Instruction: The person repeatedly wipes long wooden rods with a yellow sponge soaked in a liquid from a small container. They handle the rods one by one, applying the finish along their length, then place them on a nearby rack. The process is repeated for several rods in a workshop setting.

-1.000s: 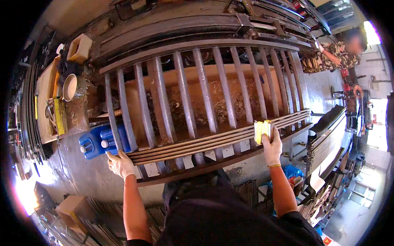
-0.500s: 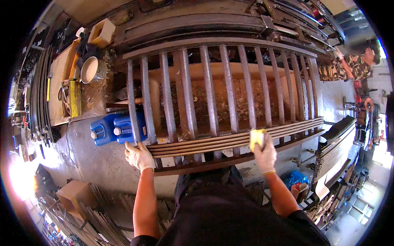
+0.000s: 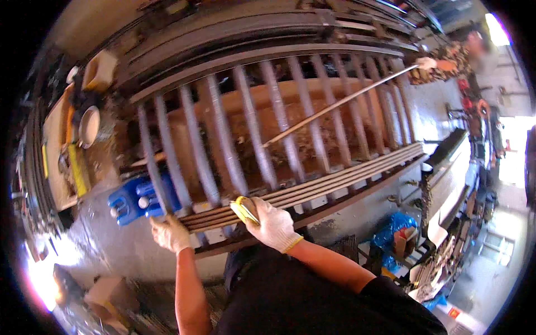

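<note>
Several long, thin brown metal rods (image 3: pixel 335 181) lie side by side across the near part of a grey barred rack (image 3: pixel 248 111). At their left end my left hand (image 3: pixel 171 233), in a pale work glove, rests against the rod ends, its fingers extended and somewhat blurred. My right hand (image 3: pixel 273 224), gloved too, is closed on a small yellow block-like thing (image 3: pixel 243 210), which is over the rods near their left part. Its exact kind is not clear, and the glove covers part of it.
At right a person in a camouflage sleeve (image 3: pixel 446 64) holds a long rod (image 3: pixel 340 103) slanting over the rack. A brown trough (image 3: pixel 229 92) lies beneath. Blue jugs (image 3: pixel 125 202) stand at left; a blue plastic bag (image 3: pixel 391 231) and stacked strips (image 3: pixel 444 167) are at right.
My right hand has moved left along the rods with the yellow thing, close to my left hand. The other person's rod now reaches over the rack. The whole view has tilted.
</note>
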Motion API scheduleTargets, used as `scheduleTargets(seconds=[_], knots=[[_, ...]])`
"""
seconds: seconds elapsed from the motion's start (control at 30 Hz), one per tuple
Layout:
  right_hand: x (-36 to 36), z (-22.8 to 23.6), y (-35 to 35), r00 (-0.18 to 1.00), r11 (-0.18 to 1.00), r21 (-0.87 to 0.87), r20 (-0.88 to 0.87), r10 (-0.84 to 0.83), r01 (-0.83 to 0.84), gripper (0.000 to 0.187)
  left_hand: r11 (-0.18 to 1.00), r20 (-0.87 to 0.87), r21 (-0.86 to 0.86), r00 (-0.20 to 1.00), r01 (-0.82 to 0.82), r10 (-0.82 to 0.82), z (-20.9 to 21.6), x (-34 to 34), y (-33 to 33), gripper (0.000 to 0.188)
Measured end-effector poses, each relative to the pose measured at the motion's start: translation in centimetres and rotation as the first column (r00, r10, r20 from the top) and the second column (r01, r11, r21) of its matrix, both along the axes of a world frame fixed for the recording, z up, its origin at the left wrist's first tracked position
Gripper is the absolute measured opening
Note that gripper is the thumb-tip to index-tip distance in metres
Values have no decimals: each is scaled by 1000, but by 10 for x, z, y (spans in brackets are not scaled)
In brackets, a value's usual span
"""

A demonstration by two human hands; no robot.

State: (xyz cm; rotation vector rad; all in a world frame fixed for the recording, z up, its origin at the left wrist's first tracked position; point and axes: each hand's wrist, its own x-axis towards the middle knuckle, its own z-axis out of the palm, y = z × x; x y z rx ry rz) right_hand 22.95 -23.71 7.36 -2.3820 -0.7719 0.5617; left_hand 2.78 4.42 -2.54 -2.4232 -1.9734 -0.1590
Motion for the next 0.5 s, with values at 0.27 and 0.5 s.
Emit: scheduleTargets(seconds=[0.27, 0.5], knots=[[185, 36, -285, 927, 887, -316, 278, -253, 337, 53, 984, -90, -144, 992, -101, 89, 3, 6, 4, 61], [365, 17, -514, 734, 619, -447, 585, -344, 646, 49, 993, -155, -116, 988, -34, 16, -35, -50, 45, 67]])
